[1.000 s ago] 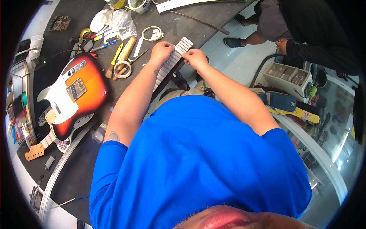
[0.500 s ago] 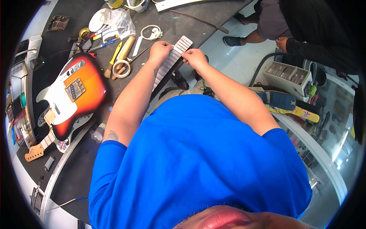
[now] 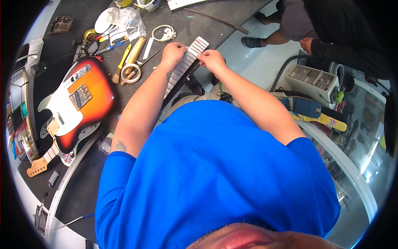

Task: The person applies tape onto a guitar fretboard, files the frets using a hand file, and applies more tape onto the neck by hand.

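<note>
A guitar neck (image 3: 178,71) lies at a slant along the bench edge, its fretboard covered in pale strips of tape between the frets. Across it, near the upper end, a whitish strip of tape (image 3: 192,51) spans between my hands. My left hand (image 3: 174,54) pinches at the left edge of the neck, fingertips together. On the opposite edge my right hand (image 3: 210,60) is closed in a similar pinch. The fingers partly hide the strip's ends.
A sunburst electric guitar (image 3: 83,101) lies to the left. Near my left arm are a tape roll (image 3: 130,73), a yellow brush (image 3: 123,60), a wooden handle (image 3: 136,50) and a ring-shaped item (image 3: 164,33). Another person (image 3: 327,37) stands at right, near a white box (image 3: 311,81).
Both hands stay at nearly the same spot on the neck, still pinching. The view has shifted slightly; little else differs.
</note>
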Demonstrator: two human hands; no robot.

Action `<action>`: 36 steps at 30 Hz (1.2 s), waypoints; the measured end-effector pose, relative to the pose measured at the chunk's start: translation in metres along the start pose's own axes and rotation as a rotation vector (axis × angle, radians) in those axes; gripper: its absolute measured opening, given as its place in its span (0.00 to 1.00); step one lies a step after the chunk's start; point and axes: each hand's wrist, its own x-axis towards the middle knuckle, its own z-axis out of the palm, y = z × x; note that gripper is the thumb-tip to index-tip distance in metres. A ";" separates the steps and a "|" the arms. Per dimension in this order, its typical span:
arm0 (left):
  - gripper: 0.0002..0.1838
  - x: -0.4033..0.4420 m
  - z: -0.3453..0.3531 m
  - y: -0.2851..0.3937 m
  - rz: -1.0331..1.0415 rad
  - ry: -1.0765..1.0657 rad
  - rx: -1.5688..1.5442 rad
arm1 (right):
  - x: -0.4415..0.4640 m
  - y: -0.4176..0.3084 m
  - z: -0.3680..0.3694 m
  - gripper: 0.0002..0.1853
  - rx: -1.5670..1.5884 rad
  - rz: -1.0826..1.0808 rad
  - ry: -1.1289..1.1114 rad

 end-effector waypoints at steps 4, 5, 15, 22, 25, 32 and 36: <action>0.16 0.000 0.001 -0.002 0.022 0.019 0.027 | 0.001 0.001 0.001 0.12 -0.013 0.009 -0.003; 0.16 0.000 0.001 -0.002 0.027 0.023 0.026 | 0.001 0.001 0.001 0.12 -0.004 0.014 -0.006; 0.16 0.004 0.001 -0.002 0.011 0.023 0.034 | -0.002 0.007 -0.003 0.11 0.050 -0.047 -0.064; 0.16 0.020 0.008 -0.011 -0.075 0.040 -0.069 | 0.005 0.015 -0.004 0.11 0.067 -0.093 -0.074; 0.13 0.025 0.003 -0.015 0.085 0.052 0.063 | 0.019 0.025 -0.001 0.10 0.044 -0.099 -0.096; 0.09 0.051 0.013 -0.052 0.028 -0.098 -0.433 | 0.011 0.024 0.000 0.08 -0.011 -0.193 0.014; 0.13 0.009 0.025 -0.015 0.251 0.206 0.030 | 0.012 0.019 -0.005 0.07 -0.022 -0.188 0.010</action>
